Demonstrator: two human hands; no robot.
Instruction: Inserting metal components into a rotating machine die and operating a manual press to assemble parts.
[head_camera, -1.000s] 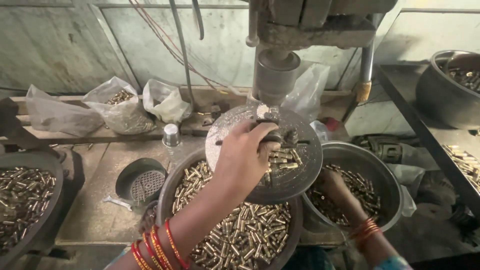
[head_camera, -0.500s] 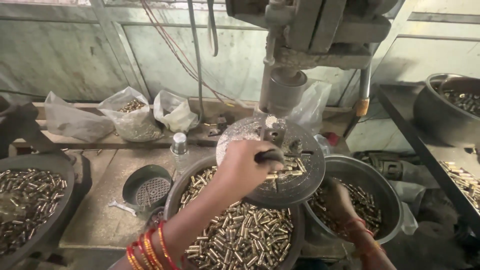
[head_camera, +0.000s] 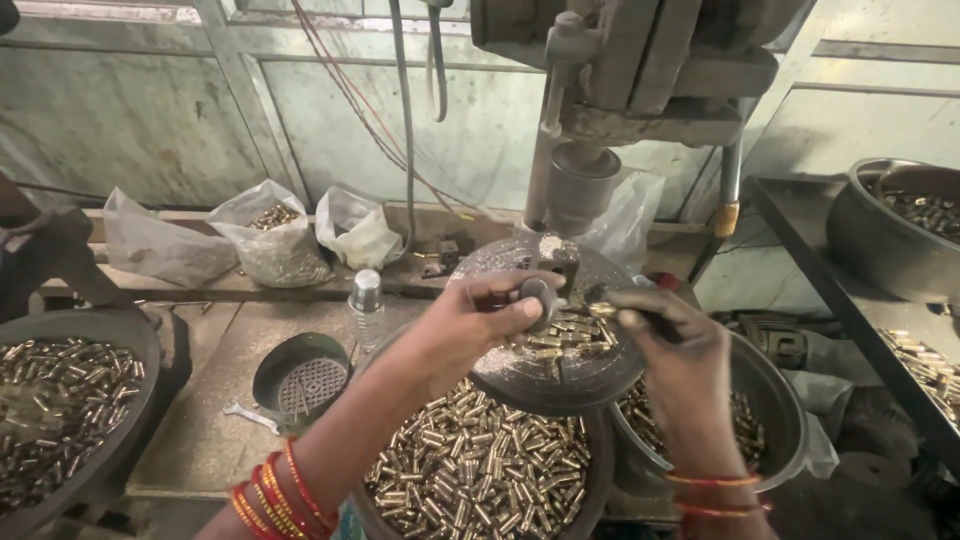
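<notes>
My left hand (head_camera: 470, 322) is closed around a dark knob (head_camera: 541, 298) at the edge of the machine's round metal plate (head_camera: 560, 375). Several small brass tubes (head_camera: 560, 335) lie loose on that plate. My right hand (head_camera: 672, 350) pinches one brass tube (head_camera: 603, 310) between its fingertips, just right of the knob and over the plate. The grey press head (head_camera: 585, 190) hangs directly above the plate's far side. Under the plate stands a dark bowl (head_camera: 600, 480) heaped with brass tubes (head_camera: 470, 470).
A second bowl (head_camera: 785, 420) with brass tubes sits under my right wrist. Another full pan (head_camera: 130, 340) is at the left, a small strainer dish (head_camera: 300, 380) and a plastic bottle (head_camera: 366, 305) between. Plastic bags (head_camera: 270, 240) line the back ledge. A shelf with a large basin (head_camera: 900, 235) runs along the right.
My right hand has risen from the right-hand bowl to the plate with a brass tube in its fingertips. My left hand stays on the knob. The view has tilted upward.
</notes>
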